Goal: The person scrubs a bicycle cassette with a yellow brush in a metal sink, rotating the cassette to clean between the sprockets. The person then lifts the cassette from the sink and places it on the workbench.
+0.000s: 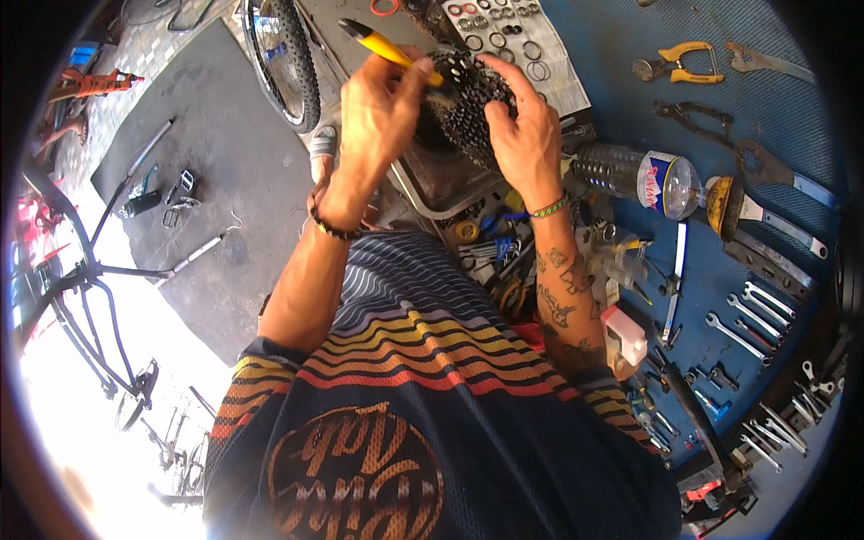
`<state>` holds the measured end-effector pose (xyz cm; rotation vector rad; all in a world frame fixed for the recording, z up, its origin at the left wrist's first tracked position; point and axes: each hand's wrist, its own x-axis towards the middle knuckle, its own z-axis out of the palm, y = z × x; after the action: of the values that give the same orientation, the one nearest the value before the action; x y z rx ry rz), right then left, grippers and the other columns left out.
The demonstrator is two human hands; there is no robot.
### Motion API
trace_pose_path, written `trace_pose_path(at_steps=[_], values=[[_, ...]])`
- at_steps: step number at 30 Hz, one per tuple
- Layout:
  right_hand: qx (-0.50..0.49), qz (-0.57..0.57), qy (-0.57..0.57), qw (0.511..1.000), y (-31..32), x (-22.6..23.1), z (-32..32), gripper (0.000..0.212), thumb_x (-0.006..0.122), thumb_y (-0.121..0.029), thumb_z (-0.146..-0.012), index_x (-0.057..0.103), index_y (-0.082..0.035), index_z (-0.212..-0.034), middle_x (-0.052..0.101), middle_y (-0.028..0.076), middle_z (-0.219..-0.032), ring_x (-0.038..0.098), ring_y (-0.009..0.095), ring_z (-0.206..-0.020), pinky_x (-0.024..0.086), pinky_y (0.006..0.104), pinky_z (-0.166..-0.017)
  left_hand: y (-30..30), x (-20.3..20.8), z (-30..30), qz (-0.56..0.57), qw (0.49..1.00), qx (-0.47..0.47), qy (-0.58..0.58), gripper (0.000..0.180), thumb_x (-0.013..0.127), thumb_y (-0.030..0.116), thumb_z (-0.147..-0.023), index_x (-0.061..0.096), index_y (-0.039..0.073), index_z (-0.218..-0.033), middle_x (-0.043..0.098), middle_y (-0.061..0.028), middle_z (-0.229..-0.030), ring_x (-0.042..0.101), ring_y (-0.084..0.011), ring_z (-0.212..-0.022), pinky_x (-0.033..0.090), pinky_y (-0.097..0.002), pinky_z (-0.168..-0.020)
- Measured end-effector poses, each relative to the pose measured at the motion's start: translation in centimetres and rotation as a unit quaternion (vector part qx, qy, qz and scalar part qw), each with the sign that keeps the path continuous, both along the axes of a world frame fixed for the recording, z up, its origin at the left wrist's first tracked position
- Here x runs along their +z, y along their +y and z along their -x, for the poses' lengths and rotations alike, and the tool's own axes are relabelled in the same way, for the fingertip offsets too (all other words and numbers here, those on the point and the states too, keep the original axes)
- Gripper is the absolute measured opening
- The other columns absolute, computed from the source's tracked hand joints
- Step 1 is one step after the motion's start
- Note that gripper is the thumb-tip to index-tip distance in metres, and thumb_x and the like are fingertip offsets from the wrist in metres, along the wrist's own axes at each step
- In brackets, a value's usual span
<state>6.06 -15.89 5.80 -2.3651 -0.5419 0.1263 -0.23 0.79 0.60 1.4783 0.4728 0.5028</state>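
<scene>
My left hand (378, 112) is closed around a yellow-and-black brush (385, 47). Its handle points up and left, and its bristle end rests against a bicycle cassette (466, 108). The cassette's dark toothed sprockets are tilted on edge. My right hand (525, 135) grips the cassette from the right, index finger over the top rim and thumb against the sprocket face; the other fingers are mostly hidden. Below both hands lies a grey metal tray (441, 213), largely covered by the cassette and my hands.
A paper sheet with rings and small parts (504, 40) lies beyond my right hand. Right of it are yellow-handled pliers (691, 63), a plastic bottle (621, 171) and several wrenches (738, 335) on blue matting. At left stand a bicycle wheel (310, 90) and a bike frame (85, 270).
</scene>
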Motion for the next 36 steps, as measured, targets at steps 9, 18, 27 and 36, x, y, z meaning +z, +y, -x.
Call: trace_pose_path(at_steps=[9, 18, 27, 36], values=[[0.003, -0.009, -0.009, 1.0, 0.1, 0.3, 0.6, 0.045, 0.058, -0.012, -0.096, 0.069, -0.015, -0.14, 0.076, 0.023, -0.102, 0.073, 0.041, -0.084, 0.057, 0.0477, -0.079, 0.5, 0.5, 0.0, -0.032, 0.991, -0.125, 0.032, 0.033, 0.069, 0.023, -0.109, 0.07, -0.006, -0.124, 0.08, -0.0162, -0.106, 0.079, -0.0203, -0.096, 0.066, -0.0335, -0.084], [0.019, -0.067, -0.02, 0.997, 0.1, -0.3, 0.8, 0.046, 0.057, -0.013, -0.097, 0.069, -0.017, -0.141, 0.077, 0.022, -0.11, 0.075, 0.041, -0.092, 0.058, 0.0469, -0.084, 0.8, 1.8, 0.2, -0.013, 0.989, -0.114, 0.088, 0.036, 0.069, 0.026, -0.109, 0.069, -0.006, -0.125, 0.08, -0.0166, -0.108, 0.078, -0.0215, -0.098, 0.066, -0.034, -0.086], [0.01, 0.007, -0.004, 1.0, 0.0, 0.0, 1.1, 0.046, 0.06, -0.013, -0.095, 0.071, -0.018, -0.138, 0.074, 0.023, -0.093, 0.07, 0.038, -0.073, 0.055, 0.0469, -0.072, 0.9, 0.8, 1.6, 0.009, 0.994, -0.078, 0.08, 0.029, 0.07, 0.021, -0.109, 0.068, -0.004, -0.125, 0.079, -0.0136, -0.109, 0.077, -0.0185, -0.1, 0.065, -0.0336, -0.089], [0.022, -0.007, -0.013, 1.0, 0.4, 0.1, 1.0, 0.045, 0.06, -0.014, -0.095, 0.071, -0.018, -0.139, 0.073, 0.02, -0.087, 0.068, 0.035, -0.069, 0.055, 0.0451, -0.07, 0.3, 0.9, 2.5, -0.054, 0.981, -0.185, 0.029, 0.028, 0.07, 0.019, -0.109, 0.068, -0.004, -0.125, 0.079, -0.0116, -0.107, 0.076, -0.0162, -0.098, 0.063, -0.0318, -0.085]])
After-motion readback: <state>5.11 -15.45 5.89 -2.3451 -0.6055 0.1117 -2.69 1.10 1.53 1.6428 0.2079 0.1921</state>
